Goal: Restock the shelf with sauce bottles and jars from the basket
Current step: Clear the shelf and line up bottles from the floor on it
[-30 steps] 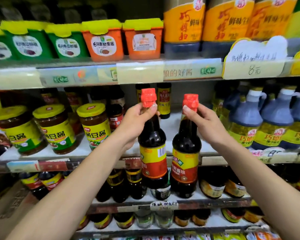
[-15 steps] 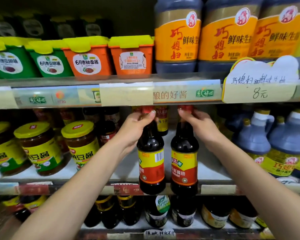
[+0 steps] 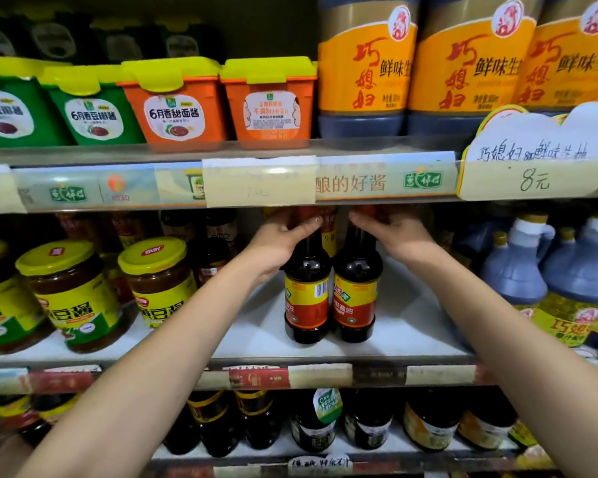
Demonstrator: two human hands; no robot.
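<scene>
Fingers (image 3: 306, 223) of the left hand (image 3: 280, 244) curl round the neck of a dark glass sauce bottle (image 3: 306, 298) with a red-and-yellow label. Those of the right hand (image 3: 397, 236) grip the neck of a second dark glass sauce bottle (image 3: 356, 298) with a matching label. Both bottles stand upright and touching side by side, their bases on the white middle shelf (image 3: 411, 326) a little back from its front edge. Their red caps are largely hidden behind the label strip of the upper shelf (image 3: 359, 182).

On the upper shelf, to the right, stand large dark jugs with orange wrap labels (image 3: 366, 74). Left of them sit two orange plastic tubs with yellow-green lids (image 3: 173, 105), then green plastic tubs with the same lids (image 3: 90, 112). A cloud-shaped handwritten price card (image 3: 535, 157) is clipped to the strip below the jugs.

On the middle shelf, blue-grey handled jugs with yellow labels (image 3: 511, 270) stand well to the right of the two bottles. Brown glass jars with yellow lids (image 3: 159, 281) stand to the left, beyond the left forearm. Small dark bottles (image 3: 218, 426) fill the lower shelf.
</scene>
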